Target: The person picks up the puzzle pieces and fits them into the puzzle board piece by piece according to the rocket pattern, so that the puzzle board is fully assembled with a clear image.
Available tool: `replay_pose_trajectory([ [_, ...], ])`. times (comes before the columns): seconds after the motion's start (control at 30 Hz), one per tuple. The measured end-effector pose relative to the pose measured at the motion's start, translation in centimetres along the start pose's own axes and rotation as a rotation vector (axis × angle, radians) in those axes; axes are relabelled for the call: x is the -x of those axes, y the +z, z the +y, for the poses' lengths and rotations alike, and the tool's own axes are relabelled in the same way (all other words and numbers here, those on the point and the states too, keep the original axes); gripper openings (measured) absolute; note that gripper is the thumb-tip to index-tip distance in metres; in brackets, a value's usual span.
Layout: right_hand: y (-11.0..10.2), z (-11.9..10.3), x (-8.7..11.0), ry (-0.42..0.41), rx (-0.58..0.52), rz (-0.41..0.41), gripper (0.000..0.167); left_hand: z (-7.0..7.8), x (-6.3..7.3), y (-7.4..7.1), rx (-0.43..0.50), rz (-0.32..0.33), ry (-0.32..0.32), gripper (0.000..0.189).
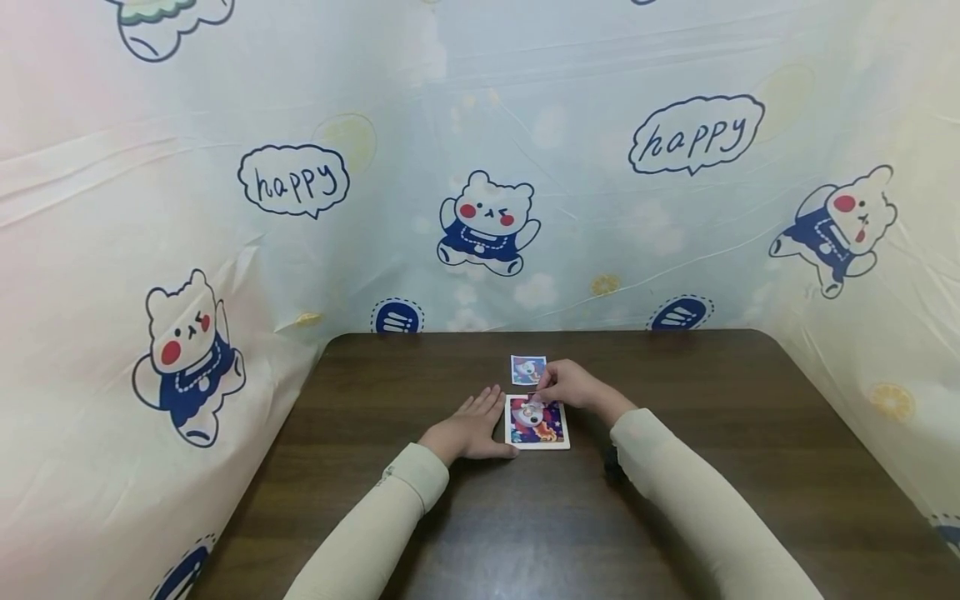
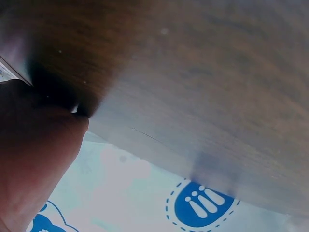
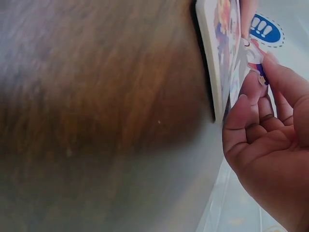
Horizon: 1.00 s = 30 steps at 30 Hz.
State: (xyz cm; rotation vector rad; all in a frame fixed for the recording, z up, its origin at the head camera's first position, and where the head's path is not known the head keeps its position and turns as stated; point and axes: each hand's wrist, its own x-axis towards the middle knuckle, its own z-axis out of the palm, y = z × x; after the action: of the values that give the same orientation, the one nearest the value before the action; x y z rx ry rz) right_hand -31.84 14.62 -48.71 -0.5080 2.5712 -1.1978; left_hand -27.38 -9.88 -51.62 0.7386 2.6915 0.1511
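A small jigsaw puzzle with a white border and a colourful cartoon picture lies flat on the brown table. My right hand is over its top edge. Between thumb and forefinger it pinches a puzzle piece, raised off the puzzle's surface in the right wrist view. My left hand rests beside the puzzle's left side with fingers extended, the thumb at the lower left corner. In the left wrist view, only part of the left hand shows, dark and blurred.
Just beyond the puzzle lies a small picture card with a similar cartoon. The dark wood table ends at a printed cloth hanging behind and at the sides.
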Motion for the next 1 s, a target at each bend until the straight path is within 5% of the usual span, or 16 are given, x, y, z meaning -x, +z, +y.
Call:
replay_pose_trajectory([
  [1.0, 1.2, -0.7, -0.6, 0.084, 0.169, 0.006, 0.013, -0.3, -0.5, 0.5, 0.004, -0.008, -0.012, 0.116],
])
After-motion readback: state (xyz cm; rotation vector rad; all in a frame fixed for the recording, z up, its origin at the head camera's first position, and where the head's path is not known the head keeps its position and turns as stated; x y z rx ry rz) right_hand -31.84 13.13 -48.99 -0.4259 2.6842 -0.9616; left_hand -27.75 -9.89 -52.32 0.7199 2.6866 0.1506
